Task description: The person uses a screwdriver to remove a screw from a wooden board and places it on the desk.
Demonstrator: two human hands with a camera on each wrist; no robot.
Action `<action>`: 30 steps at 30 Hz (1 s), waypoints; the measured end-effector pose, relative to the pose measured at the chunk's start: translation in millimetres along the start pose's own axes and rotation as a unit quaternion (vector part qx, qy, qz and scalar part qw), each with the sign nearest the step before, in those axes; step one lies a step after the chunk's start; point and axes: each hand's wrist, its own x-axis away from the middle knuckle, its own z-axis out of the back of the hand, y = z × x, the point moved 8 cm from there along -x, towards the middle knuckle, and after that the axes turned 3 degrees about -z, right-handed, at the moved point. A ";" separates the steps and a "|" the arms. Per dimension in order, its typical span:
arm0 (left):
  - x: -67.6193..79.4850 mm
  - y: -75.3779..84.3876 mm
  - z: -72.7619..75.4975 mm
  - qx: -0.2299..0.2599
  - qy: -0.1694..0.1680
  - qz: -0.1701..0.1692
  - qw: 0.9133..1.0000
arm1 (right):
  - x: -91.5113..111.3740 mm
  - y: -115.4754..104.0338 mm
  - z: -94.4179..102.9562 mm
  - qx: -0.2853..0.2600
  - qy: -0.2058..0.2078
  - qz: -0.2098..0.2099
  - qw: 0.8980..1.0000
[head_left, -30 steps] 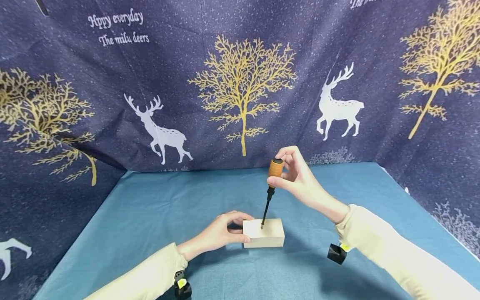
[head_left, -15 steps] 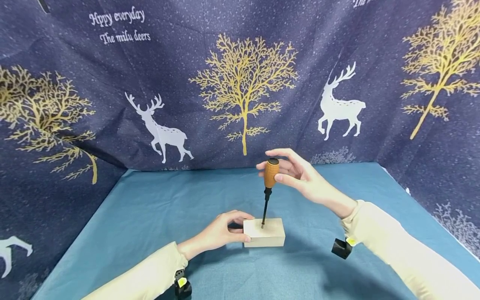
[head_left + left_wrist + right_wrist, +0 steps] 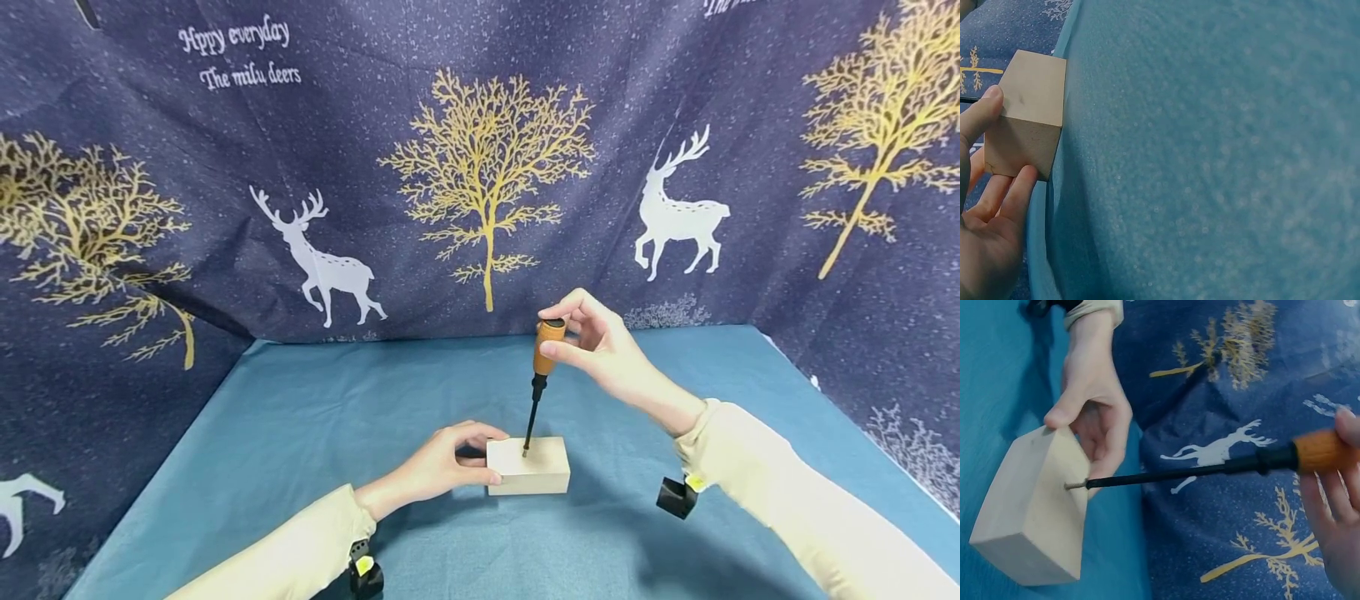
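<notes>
A pale wooden block (image 3: 528, 482) lies on the blue cloth. My left hand (image 3: 442, 461) grips its left end, thumb on the near side and fingers behind; the left wrist view shows the fingertips against the block's end (image 3: 1025, 147). Above the block a screwdriver (image 3: 548, 354) with an orange handle and black shaft stands nearly upright, leaning slightly right. My right hand (image 3: 603, 354) holds the handle between thumb and fingers near its black cap. In the right wrist view the screwdriver's tip meets a small screw (image 3: 1074, 485) that sticks out of the block's top face.
Blue cloth (image 3: 337, 400) covers the table. Behind it hangs a dark blue curtain (image 3: 420, 283) printed with gold trees and white deer. A small black wrist camera (image 3: 677, 497) hangs below the right sleeve, another camera (image 3: 366, 577) below the left.
My right fingers loosened and spread around the handle half a second ago, then closed on it again. The handle swung left, then back right. The left hand and block stayed put.
</notes>
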 end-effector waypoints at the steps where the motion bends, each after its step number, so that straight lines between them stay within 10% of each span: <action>1: 0.0 -0.2 0.1 0.000 0.000 0.000 1.000 | 0.3 -1.3 -1.9 -0.009 -0.018 0.008 1.000; 6: 0.2 1.0 0.6 -0.002 0.001 -0.002 1.000 | 3.0 -3.8 -12.0 -0.085 -0.086 0.045 0.992; 17: -0.3 1.4 -0.5 -0.001 -0.002 -0.008 1.000 | 1.3 9.7 -4.4 -0.039 0.024 -0.008 0.999; 30: -0.8 -0.4 0.1 0.001 -0.002 -0.005 1.000 | 4.7 5.0 -1.0 -0.039 -0.025 0.012 0.999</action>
